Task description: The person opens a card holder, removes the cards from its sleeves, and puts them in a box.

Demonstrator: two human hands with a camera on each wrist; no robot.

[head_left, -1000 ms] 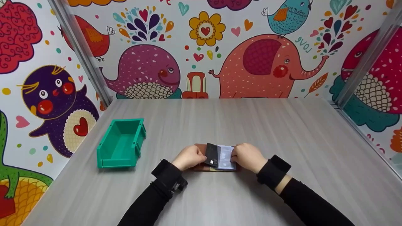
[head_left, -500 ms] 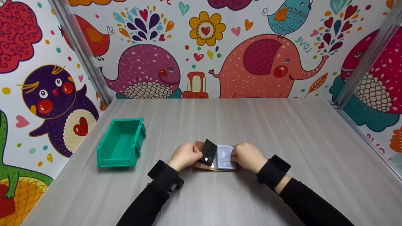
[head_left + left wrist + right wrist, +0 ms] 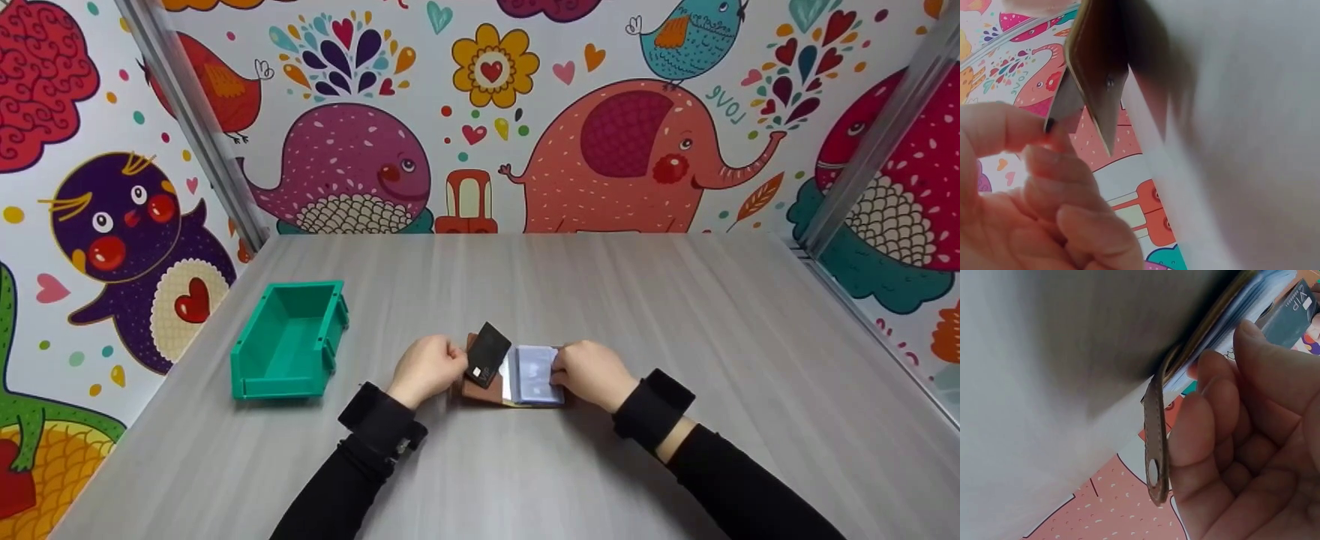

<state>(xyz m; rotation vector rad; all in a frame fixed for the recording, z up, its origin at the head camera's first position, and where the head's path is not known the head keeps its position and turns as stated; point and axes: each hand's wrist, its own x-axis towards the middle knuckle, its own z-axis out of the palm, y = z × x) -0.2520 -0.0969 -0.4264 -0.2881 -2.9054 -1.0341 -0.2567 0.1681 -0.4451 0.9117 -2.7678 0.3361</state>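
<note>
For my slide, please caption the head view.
Left hand pinches a black rectangular card over an open brown wallet; right hand holds clear sleeves.

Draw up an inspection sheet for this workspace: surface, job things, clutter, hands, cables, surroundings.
Surface: pale, wood-grained table; no spills seen.
Job's things: brown wallet, open, with clear pockets on its right side; black card tilted over its left flap.
Clutter: one green bin, left of the wallet and apart from it.
Hands: left hand pinches the card; right hand holds the wallet's right edge.
Cables: nothing seen.
Surroundings: cartoon-printed walls, with metal posts at the corners.
</note>
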